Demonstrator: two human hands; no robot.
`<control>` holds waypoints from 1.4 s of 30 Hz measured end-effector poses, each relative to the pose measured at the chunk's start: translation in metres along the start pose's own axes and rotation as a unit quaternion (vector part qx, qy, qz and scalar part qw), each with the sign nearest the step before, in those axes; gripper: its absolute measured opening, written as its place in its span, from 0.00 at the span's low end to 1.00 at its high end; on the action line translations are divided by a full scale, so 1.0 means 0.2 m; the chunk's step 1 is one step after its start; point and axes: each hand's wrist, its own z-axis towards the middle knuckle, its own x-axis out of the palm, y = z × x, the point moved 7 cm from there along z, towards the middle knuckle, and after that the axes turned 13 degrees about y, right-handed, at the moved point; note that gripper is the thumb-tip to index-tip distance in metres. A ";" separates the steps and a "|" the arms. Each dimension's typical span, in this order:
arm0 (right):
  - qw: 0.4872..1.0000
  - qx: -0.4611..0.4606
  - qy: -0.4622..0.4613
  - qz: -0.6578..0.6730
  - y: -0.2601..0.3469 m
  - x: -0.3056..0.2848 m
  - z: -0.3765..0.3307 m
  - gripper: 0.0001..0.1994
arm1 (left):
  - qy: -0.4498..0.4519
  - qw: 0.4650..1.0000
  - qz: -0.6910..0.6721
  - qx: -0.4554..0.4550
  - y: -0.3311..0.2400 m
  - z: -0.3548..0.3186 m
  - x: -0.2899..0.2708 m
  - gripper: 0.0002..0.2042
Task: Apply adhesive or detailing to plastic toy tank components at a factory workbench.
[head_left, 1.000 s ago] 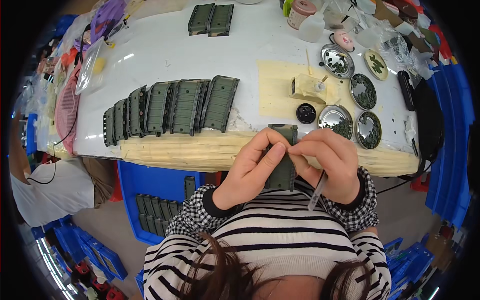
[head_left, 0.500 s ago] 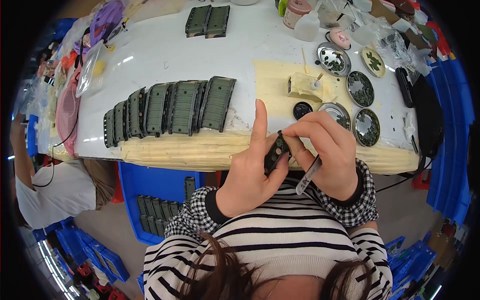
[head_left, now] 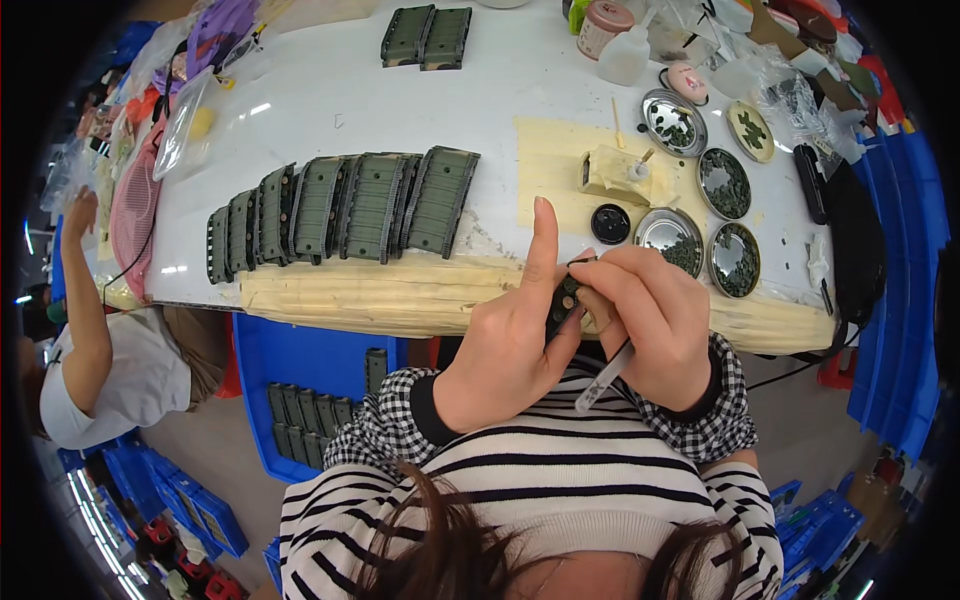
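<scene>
My left hand point(head_left: 500, 345) grips a small dark green piece point(head_left: 566, 302) between the thumb and folded fingers, its index finger pointing straight up. Round coppery spots show on the piece's upturned face; its lower part is hidden by my hand. My right hand point(head_left: 655, 325) is closed, its fingertips pressed at the top end of that piece. Within its curled fingers lies a flat silver tool point(head_left: 604, 378), whose blunt end sticks out below the palm; its working end is hidden. Just beyond my right hand stands a round tin point(head_left: 640, 232) of small dark green bits.
Ribbed green cases point(head_left: 440, 205) stand in a row at the left; two more point(head_left: 425, 40) lie farther back. More tins point(head_left: 748, 185), a black round lid point(head_left: 610, 224) and a tape-wrapped block point(head_left: 608, 178) sit at the right. A blue crate point(head_left: 300, 350) holds similar cases. Another person's arm point(head_left: 88, 310) is at far left.
The green piece has turned slightly in my left hand, and the silver tool's end has shifted a little left. At far left, the other person's forearm has swung up into view.
</scene>
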 end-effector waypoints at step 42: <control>0.853 0.137 -0.133 0.485 -0.26 -0.03 -0.04 0.08 | 0.102 0.516 -0.844 -0.099 0.13 0.04 0.25 0.24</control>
